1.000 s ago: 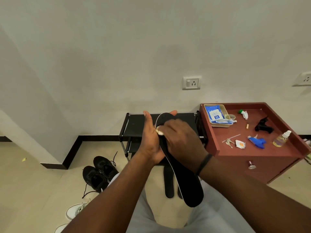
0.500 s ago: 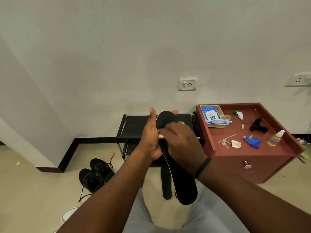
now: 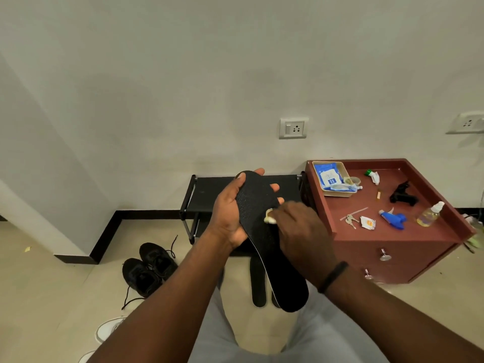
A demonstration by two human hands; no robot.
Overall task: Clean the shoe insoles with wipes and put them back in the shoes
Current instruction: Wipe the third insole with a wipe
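Black insole (image 3: pixel 258 218) held up by left hand (image 3: pixel 230 216), fingers wrapped behind; right hand (image 3: pixel 301 231) pinches crumpled wipe (image 3: pixel 269 218) against it, fingertips hidden. Second insole (image 3: pixel 258 281) on floor partly covered; black shoes (image 3: pixel 149 268) left, wipes pack (image 3: pixel 328 176) on red cabinet (image 3: pixel 392 247).

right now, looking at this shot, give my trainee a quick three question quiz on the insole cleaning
1. True or false: the left hand holds the long black textured insole.
2. What does the right hand press on the insole? A) small crumpled white wipe B) blue spray trigger C) keys
3. Fill in: the blue wipes pack lies in a beige tray on the red-brown ____.

Key: 1 true; 2 A; 3 cabinet
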